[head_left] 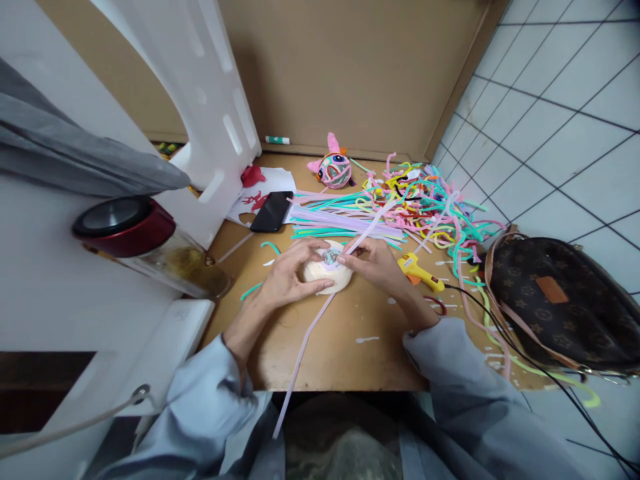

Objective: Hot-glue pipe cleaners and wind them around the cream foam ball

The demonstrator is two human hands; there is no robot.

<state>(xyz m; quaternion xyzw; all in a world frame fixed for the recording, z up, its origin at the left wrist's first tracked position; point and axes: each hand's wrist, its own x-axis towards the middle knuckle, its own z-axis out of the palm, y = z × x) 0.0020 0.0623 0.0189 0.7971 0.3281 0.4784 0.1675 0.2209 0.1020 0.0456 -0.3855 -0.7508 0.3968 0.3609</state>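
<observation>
A round cream-white ball (333,281) with a small coil of pale and green pipe cleaner on its top is held just above the table. My left hand (293,270) wraps round its left side, thumb toward the front. On the right, my right hand (373,263) pinches a pale lilac pipe cleaner (370,229) against the ball's top. That strand sticks up to the upper right. Another pale pink-lilac strand (300,360) hangs from below the ball past the table's front edge.
Behind lie straight pipe cleaners (330,222), a tangled heap (430,207), a phone (271,211) and a pink-eared ball figure (334,169). A yellow glue gun (420,272) and brown handbag (565,300) are right. A glass bottle (185,263) stands left.
</observation>
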